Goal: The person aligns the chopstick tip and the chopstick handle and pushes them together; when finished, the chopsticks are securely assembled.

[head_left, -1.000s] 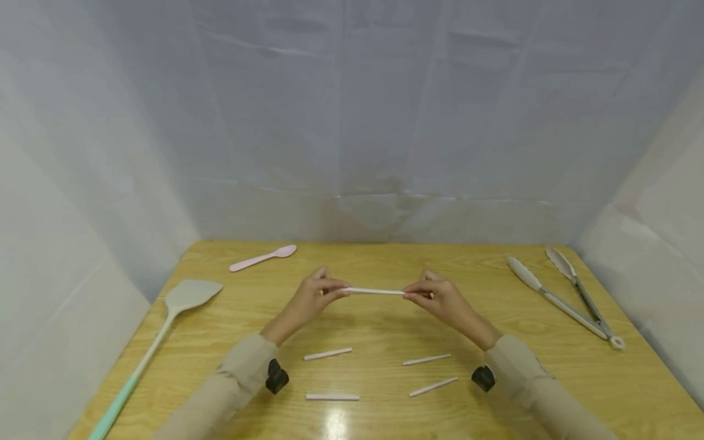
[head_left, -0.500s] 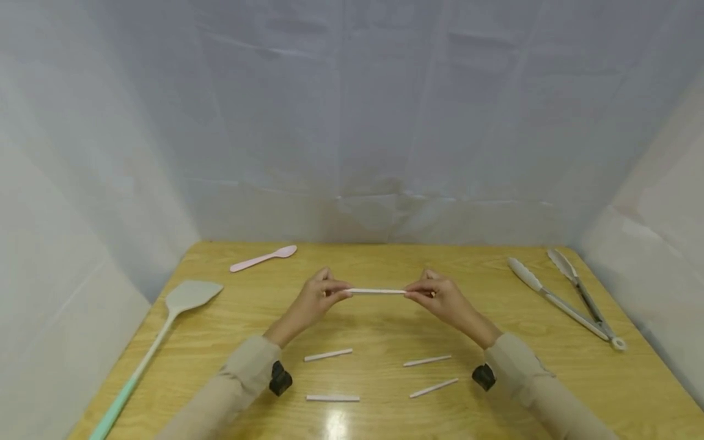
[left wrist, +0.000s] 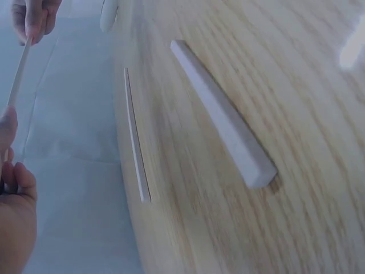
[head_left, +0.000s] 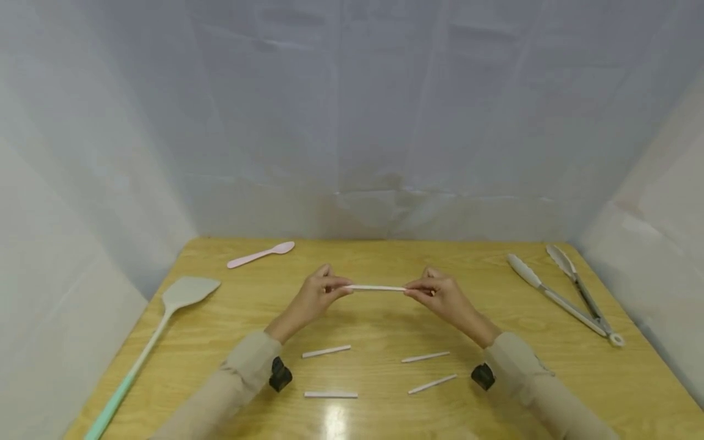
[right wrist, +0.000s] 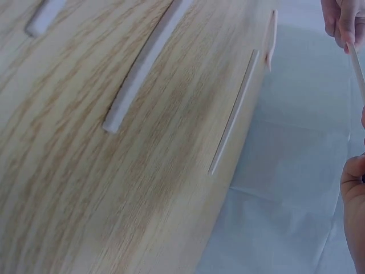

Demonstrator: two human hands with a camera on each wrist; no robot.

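Observation:
A slim white stick (head_left: 377, 288) is stretched level between both hands above the middle of the table. My left hand (head_left: 316, 298) pinches its left end between thumb and fingers. Its right end is pinched the same way by my right hand (head_left: 442, 297). In the left wrist view the left hand (left wrist: 17, 217) shows at the left edge, with the held stick (left wrist: 20, 74) running up to the other hand. The right wrist view catches the right hand (right wrist: 355, 200) at its right edge, partly cut off. The stick's two tips are hidden in the fingers.
Several similar sticks lie on the wooden table (head_left: 379, 415): two on the left, including the upper-left stick (head_left: 326, 351), and two on the right, including the lower-right stick (head_left: 432, 384). A pink spoon (head_left: 261, 255), a long-handled spatula (head_left: 159, 330) and tongs (head_left: 572, 311) lie farther out.
Both hands have shifted very slightly to the right, still pinching the stick. The head view has tilted a little. The things on the table have stayed in place.

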